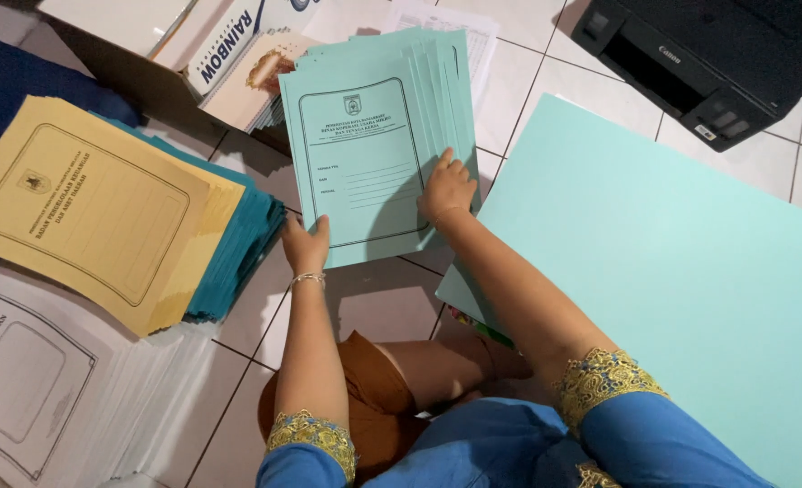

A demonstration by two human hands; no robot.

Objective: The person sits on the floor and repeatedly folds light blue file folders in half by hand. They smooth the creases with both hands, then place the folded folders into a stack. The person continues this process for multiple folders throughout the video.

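Both your forearms reach forward and down from blue sleeves with gold-embroidered cuffs, over your folded knee. Your left hand [306, 242] grips the lower left corner of the fanned stack of mint-green folders [365, 154], thumb on top and fingers hidden beneath; a thin bracelet sits at that wrist. Your right hand [446, 188] lies flat on the stack's right side, fingers together and pointing up toward the far edge, pressing the top cover down.

The stack rests on the tiled floor [392, 303] straight ahead of you, its covers slipped sideways so that about six right-hand edges show; the exact number underneath cannot be told.

One large plain mint-green sheet [672, 271] lies to your right, its near corner touching your right forearm. To your left sits one pile of yellow folders [94, 212] on top of a pile of teal folders [238, 244], and nearer you one pile of white folders [48, 389]. One black printer [717, 54] stands at the far right, well apart from the stack.
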